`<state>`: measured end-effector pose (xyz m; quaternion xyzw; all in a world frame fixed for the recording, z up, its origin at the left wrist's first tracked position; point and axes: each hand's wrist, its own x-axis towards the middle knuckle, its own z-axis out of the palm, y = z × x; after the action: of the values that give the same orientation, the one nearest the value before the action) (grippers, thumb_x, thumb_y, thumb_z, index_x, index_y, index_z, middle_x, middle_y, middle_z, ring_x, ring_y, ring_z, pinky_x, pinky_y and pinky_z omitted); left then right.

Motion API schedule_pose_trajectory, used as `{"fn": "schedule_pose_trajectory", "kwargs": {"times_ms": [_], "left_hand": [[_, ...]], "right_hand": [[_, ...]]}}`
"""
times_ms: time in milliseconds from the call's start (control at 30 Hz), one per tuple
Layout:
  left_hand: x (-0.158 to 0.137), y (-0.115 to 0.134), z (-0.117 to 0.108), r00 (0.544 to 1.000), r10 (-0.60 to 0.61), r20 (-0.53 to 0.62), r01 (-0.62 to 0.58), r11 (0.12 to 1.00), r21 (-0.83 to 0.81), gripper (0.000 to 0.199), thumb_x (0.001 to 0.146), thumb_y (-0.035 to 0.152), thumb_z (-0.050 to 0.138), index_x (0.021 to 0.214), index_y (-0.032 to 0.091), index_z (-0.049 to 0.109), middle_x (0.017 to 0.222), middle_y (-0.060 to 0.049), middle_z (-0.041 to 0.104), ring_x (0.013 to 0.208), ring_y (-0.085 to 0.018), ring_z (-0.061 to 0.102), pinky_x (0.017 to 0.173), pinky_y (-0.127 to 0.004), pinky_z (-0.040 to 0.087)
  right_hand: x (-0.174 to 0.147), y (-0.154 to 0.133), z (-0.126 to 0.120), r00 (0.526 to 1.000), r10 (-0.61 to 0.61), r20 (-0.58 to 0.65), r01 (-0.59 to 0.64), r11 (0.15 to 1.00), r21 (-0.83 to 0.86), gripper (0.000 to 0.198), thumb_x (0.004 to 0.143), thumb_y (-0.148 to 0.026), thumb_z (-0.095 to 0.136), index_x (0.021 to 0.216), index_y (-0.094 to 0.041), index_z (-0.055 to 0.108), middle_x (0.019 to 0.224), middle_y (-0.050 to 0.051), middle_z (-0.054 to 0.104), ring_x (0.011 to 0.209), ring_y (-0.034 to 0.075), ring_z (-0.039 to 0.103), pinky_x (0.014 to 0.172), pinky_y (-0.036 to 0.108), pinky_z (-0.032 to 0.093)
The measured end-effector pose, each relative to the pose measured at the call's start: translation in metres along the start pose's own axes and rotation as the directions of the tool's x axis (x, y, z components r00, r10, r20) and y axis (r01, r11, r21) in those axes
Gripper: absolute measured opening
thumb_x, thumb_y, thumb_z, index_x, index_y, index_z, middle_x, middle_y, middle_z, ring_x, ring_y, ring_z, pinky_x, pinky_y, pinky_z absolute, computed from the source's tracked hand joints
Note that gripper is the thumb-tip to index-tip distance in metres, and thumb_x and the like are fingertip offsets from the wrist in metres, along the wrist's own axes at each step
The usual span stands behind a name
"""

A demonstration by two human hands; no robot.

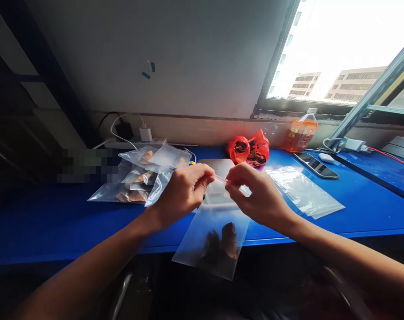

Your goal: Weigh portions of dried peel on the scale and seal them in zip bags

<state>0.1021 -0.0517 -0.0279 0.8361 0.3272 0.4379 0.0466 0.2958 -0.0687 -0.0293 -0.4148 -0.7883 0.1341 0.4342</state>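
I watch through a single camera worn on the person's head, facing forward and tipped down over the blue table (55, 222). It sits close: the left forearm (102, 262) enters from eight o'clock, the right forearm (348, 242) from four, and the left hand (190, 189) and right hand (251, 189) come just beside each other near my dial's centre. The table's front edge crosses below, through six. Farther off, the wall (202, 53) fills twelve, with the window (338, 40) toward two.

Smooth, frosted-looking plastic bag (212, 224)
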Motion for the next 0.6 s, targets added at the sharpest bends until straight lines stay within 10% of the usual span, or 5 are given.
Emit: {"fn": "schedule_pose_trajectory", "kwargs": {"times_ms": [600], "left_hand": [[0.003, -0.012, -0.025, 0.966, -0.258, 0.011, 0.257, 0.962, -0.090, 0.017, 0.091, 0.027, 0.055, 0.080, 0.020, 0.065, 0.073, 0.001, 0.066, 0.067, -0.015, 0.060, 0.059, -0.026, 0.045]], "right_hand": [[-0.038, 0.022, -0.016, 0.988, 0.078, -0.130, -0.092, 0.990, -0.107, 0.011, 0.085, -0.025, 0.054, 0.096, -0.024, 0.054, 0.075, 0.001, 0.067, 0.066, 0.017, 0.066, 0.063, 0.030, 0.053]]}}
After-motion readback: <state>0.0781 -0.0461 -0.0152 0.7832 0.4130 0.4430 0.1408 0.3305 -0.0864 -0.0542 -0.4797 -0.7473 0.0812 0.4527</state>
